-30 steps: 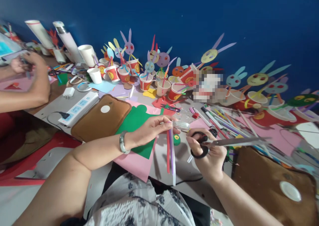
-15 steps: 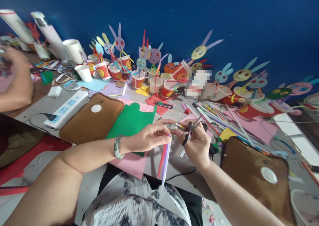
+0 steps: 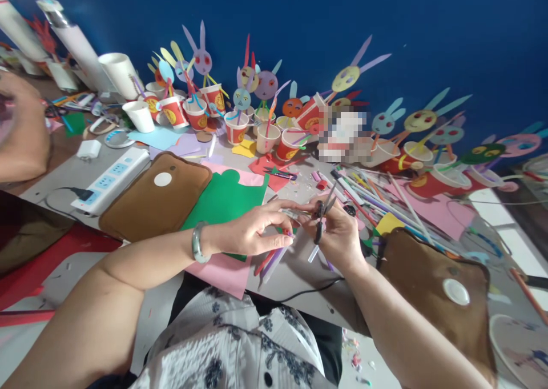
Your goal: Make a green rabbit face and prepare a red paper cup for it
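Observation:
Small dark-handled scissors (image 3: 322, 217) hang on the fingers of my right hand (image 3: 340, 232), blades pointing up and away. My left hand (image 3: 265, 229), with a jade-like bangle (image 3: 197, 242) on its wrist, pinches the ends of red and purple strips (image 3: 274, 262) between thumb and fingers. The fingertips of both hands meet over the grey table. What lies between them is too small to tell. Green paper (image 3: 226, 200) and pink paper (image 3: 225, 273) lie beside my left forearm.
Paper cups with paper rabbit faces (image 3: 242, 97) line the blue wall. A power strip (image 3: 112, 180) and brown cushion (image 3: 158, 197) sit left, another brown cushion (image 3: 432, 292) right. Coloured strips (image 3: 368, 195) lie beyond my right hand. Another person's arm (image 3: 23, 126) is far left.
The strips under my left hand now slant down to the left and look shorter; the long pale one no longer hangs over my lap. The scissors have turned slightly in my right hand.

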